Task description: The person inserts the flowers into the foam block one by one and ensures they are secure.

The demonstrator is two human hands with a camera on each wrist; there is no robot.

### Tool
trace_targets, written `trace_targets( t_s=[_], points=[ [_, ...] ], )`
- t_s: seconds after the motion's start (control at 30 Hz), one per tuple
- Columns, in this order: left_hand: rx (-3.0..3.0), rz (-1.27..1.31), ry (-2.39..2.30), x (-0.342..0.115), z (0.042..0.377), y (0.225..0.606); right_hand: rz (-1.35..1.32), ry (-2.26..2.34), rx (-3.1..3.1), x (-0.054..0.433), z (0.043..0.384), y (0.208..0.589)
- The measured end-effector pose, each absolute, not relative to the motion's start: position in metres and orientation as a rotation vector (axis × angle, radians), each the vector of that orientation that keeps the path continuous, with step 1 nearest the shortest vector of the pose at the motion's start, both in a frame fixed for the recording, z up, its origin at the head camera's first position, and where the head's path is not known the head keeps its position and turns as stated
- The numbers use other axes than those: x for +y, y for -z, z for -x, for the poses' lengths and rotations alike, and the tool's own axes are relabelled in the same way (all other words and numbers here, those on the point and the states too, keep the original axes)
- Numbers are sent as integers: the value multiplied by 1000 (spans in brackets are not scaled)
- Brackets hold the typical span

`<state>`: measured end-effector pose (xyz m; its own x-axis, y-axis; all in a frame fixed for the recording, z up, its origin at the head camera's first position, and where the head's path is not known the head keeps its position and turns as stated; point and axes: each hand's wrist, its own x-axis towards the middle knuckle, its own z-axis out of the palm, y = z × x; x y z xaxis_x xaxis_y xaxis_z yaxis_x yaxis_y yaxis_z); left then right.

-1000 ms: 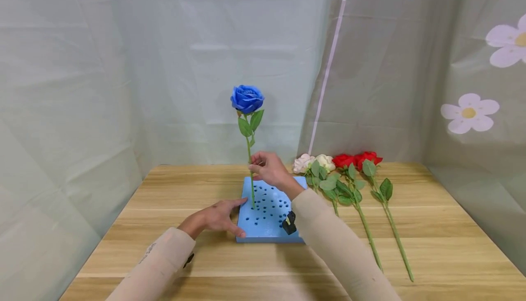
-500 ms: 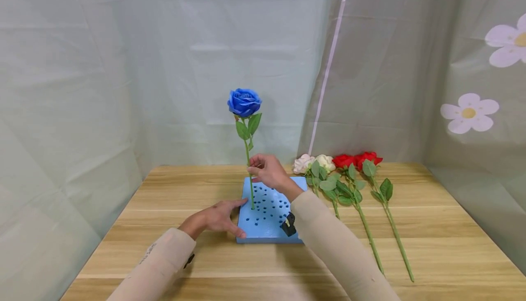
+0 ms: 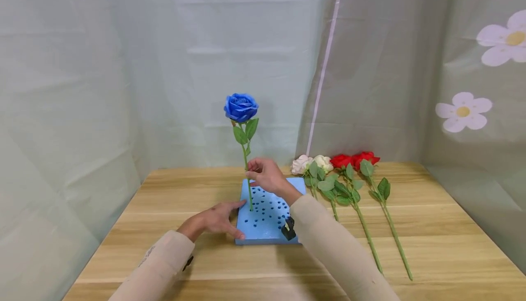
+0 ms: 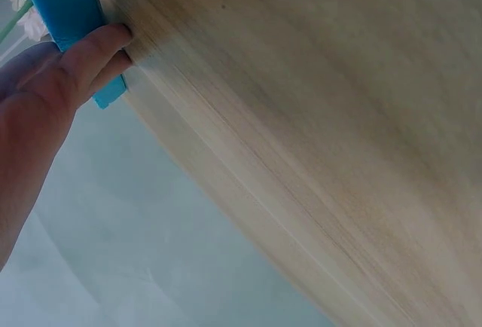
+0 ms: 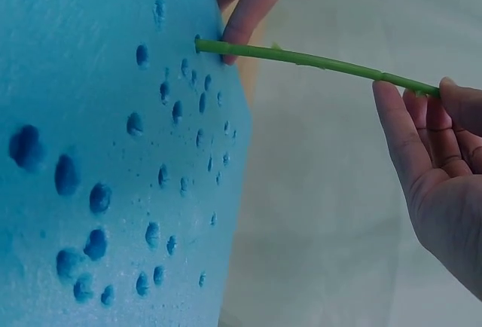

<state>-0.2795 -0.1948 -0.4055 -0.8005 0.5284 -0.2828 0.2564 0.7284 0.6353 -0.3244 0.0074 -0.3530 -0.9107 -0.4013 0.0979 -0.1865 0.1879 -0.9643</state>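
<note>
A blue rose (image 3: pixel 241 108) with a green stem stands nearly upright, leaning slightly left, over a light-blue foam block (image 3: pixel 269 232) dotted with holes. In the right wrist view the lower end of the stem (image 5: pixel 301 59) sits at a hole near the block's left edge. My right hand (image 3: pixel 267 175) pinches that stem between thumb and fingertips, well above the foam. At the block's left side my left hand (image 3: pixel 218 219) rests with its fingers spread, thumb by the front corner. The left wrist view has its fingers (image 4: pixel 98 52) extended against the block's side.
Right of the block lie a pale pink rose (image 3: pixel 301 164), a cream rose (image 3: pixel 323 163) and red roses (image 3: pixel 363 158), stems pointing toward the front of the wooden table (image 3: pixel 197 264). Grey curtains (image 3: pixel 230 31) hang behind and at both sides.
The blue rose and my right hand have moved down a little and slightly left, the stem staying at the hole. My left hand keeps its place on the block.
</note>
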Motion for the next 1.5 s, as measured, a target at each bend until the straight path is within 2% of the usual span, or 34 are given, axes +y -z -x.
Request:
trace_targets(
  t_s=[1.5],
  points=[
    [2485,-554,-832,-196,279,408,659,1705,2377,5,312,373]
  ],
)
